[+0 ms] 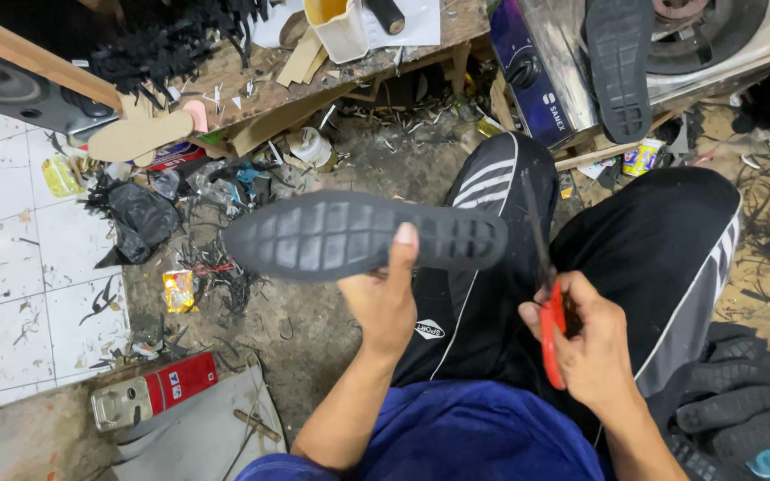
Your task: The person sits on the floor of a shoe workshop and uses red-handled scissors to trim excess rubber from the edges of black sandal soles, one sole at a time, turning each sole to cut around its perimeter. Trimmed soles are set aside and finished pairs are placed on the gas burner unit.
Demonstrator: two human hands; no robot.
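The left hand [385, 298] grips a dark grey shoe sole [363, 236] from below, thumb pressed on its treaded face, holding it level above the littered floor and the left knee of the black striped trousers [661, 258]. The right hand [590, 343] is closed around the red handle of a knife [550, 330]; its thin dark blade runs up past the sole's heel end and is hard to follow against the black fabric.

On the wooden bench [251, 89] at the top stands a cream plastic tub [336, 27], cut off by the frame; its inside looks yellow, and what it holds cannot be made out. A black roller-like handle [387, 13] lies just beside it on white paper. A small white pot [311, 145] sits on the floor under the bench edge, its contents hidden. A black plastic bag [140, 218] lies crumpled near the white tiles, closed in on itself.

A second sole [621, 62] rests on a metal stove [581, 71] at top right, its toe cut off. A pile of black soles [741, 392] lies at the lower right, partly out of frame. A red and silver box [153, 392] lies at lower left. Black offcuts [171, 40] heap on the bench's far corner.
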